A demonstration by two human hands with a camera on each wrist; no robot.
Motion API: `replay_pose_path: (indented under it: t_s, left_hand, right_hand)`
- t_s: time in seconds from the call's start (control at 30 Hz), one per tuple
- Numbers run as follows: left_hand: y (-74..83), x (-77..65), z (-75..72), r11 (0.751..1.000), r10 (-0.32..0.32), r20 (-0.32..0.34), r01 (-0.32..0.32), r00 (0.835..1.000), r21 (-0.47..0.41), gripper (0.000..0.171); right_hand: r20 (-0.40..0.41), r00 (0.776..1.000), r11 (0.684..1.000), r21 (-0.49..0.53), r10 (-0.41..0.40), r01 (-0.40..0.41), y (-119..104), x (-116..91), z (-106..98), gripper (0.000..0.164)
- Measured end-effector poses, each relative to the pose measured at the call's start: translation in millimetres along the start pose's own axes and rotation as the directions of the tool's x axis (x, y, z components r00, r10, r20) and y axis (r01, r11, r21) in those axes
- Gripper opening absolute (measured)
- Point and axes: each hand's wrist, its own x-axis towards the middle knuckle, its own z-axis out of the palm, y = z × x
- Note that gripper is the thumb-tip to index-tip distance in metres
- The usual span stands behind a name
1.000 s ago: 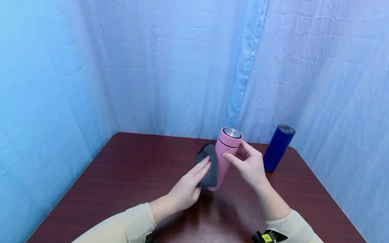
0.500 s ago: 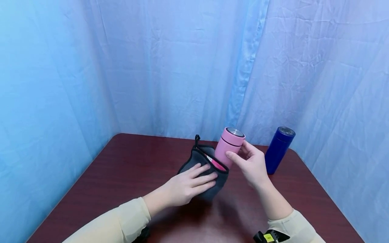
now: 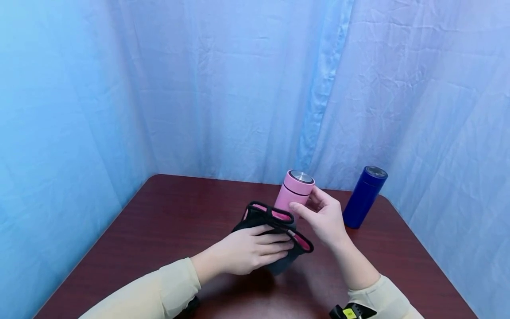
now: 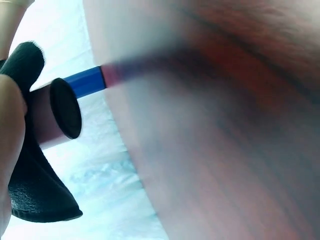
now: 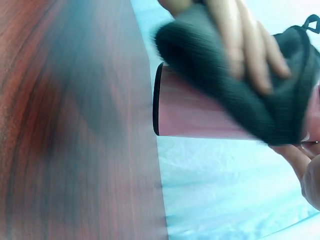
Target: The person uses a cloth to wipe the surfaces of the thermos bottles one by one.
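Note:
In the head view my left hand [image 3: 248, 251] holds a dark grey fabric pouch [image 3: 280, 264] with black edging and a pink lining, its fingers spread over the outside. Its mouth gapes in two folds. Just behind it, a pink thermos bottle [image 3: 294, 196] with a silver-topped lid leans to the right. My right hand [image 3: 324, 220] grips that bottle around its upper part, thumb in front. The right wrist view has the pouch [image 5: 210, 60] lying against the bottle's side [image 5: 200, 114]. The bottle's dark base [image 4: 66, 108] shows in the left wrist view, raised off the table.
A dark blue thermos bottle [image 3: 365, 198] stands on the right of the brown wooden table [image 3: 175, 221], beyond my right hand. Light blue curtains [image 3: 239, 88] hang around the table's back and sides.
The pouch was folded flat along the bottle's left side; it then swung down and its mouth spread apart. My left hand turned with it. The bottle shifted slightly right, then back left.

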Motion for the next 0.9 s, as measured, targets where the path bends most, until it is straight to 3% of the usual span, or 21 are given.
replay_pose_path:
  t_s: [0.2, 0.3, 0.43, 0.6, 0.73, 0.9]
  left_hand:
    - [3.7, -9.4, -0.4, 0.993, 0.115, 0.062, -0.116, 0.991, 0.004, 0.043]
    - [1.8, -5.4, -1.7, 0.996, 0.081, 0.052, -0.083, 0.995, 0.032, 0.045]
    - [2.6, 5.4, -5.1, 0.999, -0.013, 0.046, 0.012, 0.999, 0.040, 0.046]
    - [7.8, 6.1, -6.1, 1.000, 0.008, 0.076, -0.008, 0.997, -0.013, 0.044]
    - [5.5, -6.2, -4.1, 0.997, 0.002, 0.008, -0.001, 1.000, -0.072, 0.045]
    - [-6.8, -15.5, -0.1, 0.989, -0.099, -0.158, 0.079, 0.982, -0.128, 0.048]
  right_hand:
    - [-0.030, 1.000, 1.000, -0.013, -0.003, 0.002, -2, 3, -4, 0.055]
    - [-0.015, 1.000, 1.000, -0.008, -0.004, 0.004, -1, 2, -4, 0.054]
    - [0.019, 1.000, 1.000, -0.006, -0.007, 0.007, 2, -2, -1, 0.053]
    - [0.039, 0.999, 1.000, -0.023, -0.011, 0.012, 4, -4, 0, 0.054]
    - [0.023, 1.000, 0.999, -0.035, -0.021, 0.022, 4, -4, -3, 0.055]
    - [0.014, 1.000, 0.999, -0.038, -0.012, 0.012, 6, -2, -8, 0.051]
